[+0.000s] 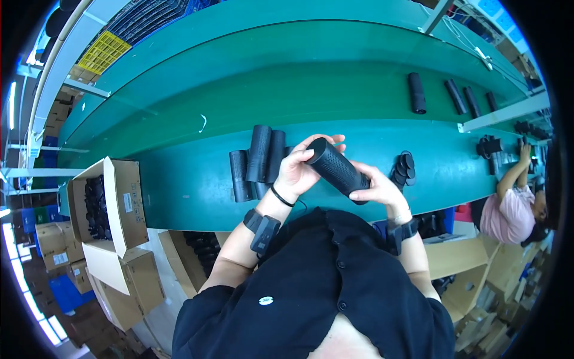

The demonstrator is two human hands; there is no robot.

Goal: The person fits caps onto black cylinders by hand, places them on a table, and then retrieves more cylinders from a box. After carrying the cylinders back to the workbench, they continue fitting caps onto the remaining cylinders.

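Note:
A black cylinder (pixel 336 167) with a dimpled side is held tilted between my two hands above the teal table. My left hand (pixel 299 170) closes round its upper left end, thumb near the flat round cap. The lower right end sits in the grip of my right hand (pixel 378 188), fingers wrapped behind it. Left of my left hand lies a small pile of similar black cylinders (pixel 259 154), some resting on others. To the right of my right hand is a cluster of thin black discs (pixel 405 169), partly overlapping.
A green belt (pixel 251 90) runs behind the table, carrying several black cylinders (pixel 417 94) at the right. An open cardboard box (pixel 122 206) of black parts stands at the table's left end. At the far right a person in a pink shirt (pixel 508 215) reaches over the table.

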